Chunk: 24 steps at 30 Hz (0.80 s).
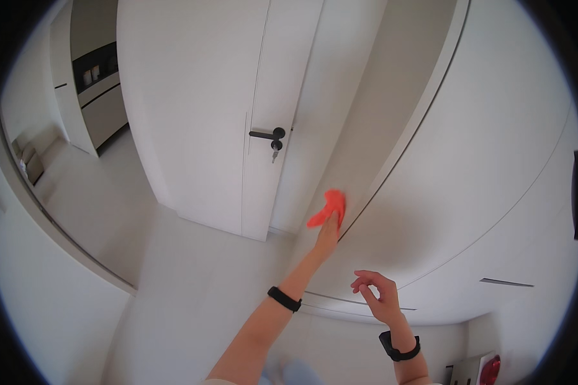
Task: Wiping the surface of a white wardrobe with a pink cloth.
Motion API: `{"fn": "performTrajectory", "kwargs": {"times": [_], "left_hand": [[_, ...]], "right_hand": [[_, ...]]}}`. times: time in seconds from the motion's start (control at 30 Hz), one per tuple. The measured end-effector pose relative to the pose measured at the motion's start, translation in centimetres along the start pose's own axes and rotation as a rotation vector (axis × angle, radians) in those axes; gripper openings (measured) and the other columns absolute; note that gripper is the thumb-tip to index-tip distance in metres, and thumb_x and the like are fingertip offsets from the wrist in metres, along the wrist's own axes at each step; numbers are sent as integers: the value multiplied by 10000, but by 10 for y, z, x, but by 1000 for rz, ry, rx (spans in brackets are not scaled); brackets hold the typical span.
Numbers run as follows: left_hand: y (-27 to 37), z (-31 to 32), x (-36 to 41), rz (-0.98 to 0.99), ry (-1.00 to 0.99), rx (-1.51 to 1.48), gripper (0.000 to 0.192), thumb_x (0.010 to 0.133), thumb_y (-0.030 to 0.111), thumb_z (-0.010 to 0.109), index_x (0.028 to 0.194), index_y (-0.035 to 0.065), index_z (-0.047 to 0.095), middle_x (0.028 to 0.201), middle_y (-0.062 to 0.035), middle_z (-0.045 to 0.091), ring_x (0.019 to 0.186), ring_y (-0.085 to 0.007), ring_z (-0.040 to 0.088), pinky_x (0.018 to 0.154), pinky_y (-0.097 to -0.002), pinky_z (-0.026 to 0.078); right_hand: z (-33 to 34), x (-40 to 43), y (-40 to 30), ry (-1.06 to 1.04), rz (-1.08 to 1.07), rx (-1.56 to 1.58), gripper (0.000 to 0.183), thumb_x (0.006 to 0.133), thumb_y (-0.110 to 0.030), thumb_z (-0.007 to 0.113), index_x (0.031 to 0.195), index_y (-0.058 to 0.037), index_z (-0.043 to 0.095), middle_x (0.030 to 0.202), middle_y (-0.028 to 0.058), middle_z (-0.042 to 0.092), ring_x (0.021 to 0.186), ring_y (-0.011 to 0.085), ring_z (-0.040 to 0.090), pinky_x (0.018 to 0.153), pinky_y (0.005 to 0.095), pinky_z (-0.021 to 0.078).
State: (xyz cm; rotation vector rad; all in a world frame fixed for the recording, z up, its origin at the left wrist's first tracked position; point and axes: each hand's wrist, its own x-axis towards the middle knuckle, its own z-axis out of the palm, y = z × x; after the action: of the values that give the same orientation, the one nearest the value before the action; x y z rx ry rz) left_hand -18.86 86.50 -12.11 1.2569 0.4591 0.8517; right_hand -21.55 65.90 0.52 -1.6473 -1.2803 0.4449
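My left hand (pixel 328 237) holds a bright orange-red cloth (pixel 334 199) against the beige side panel (pixel 380 101) of a tall white cabinet (pixel 443 192). The cloth is slightly blurred, and my fingers are partly hidden behind it. Lower and to the right, my right hand (pixel 381 296) hovers in front of the cabinet's lower part, its fingers curled and apart with nothing in them. A black band (pixel 284 299) circles my left wrist. On my right wrist sits a black watch (pixel 397 345).
A white door (pixel 202 96) with a black lever handle (pixel 265 134) and a key (pixel 275 154) in its lock stands ahead. Left of it, a doorway shows another room with a cabinet (pixel 103 113). A partly visible red object (pixel 490 369) is at lower right, above the pale floor (pixel 192 293).
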Motion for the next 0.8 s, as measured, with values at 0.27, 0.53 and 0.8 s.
{"fn": "performTrajectory", "kwargs": {"times": [0.27, 0.53, 0.8], "left_hand": [[101, 21, -18, 32, -273, -203, 560, 977, 438, 296, 1314, -2, 368, 1290, -121, 419, 1224, -203, 351, 1039, -293, 230], [112, 24, 43, 479, -500, -57, 542, 985, 389, 278, 1357, -5, 282, 1381, -205, 291, 1295, -353, 259, 1078, -397, 180], [45, 36, 96, 247, -529, -169, 644, 968, 466, 261, 1410, 6, 174, 1456, -172, 171, 1364, -315, 105, 1108, -386, 81]], "right_hand": [[-16, 24, 2, 305, -181, -179, 245, 817, 35, 526, 1054, 8, 584, 780, 83, 648, 632, 140, 598, 652, 261, 472], [-13, 74, -15, 623, -506, -289, 263, 826, 56, 501, 1088, 40, 512, 763, 114, 591, 642, 170, 549, 623, 275, 452], [18, 109, -37, 934, -532, -473, 388, 855, 25, 477, 1227, 32, 371, 902, 144, 558, 641, 175, 534, 613, 261, 451]]}}
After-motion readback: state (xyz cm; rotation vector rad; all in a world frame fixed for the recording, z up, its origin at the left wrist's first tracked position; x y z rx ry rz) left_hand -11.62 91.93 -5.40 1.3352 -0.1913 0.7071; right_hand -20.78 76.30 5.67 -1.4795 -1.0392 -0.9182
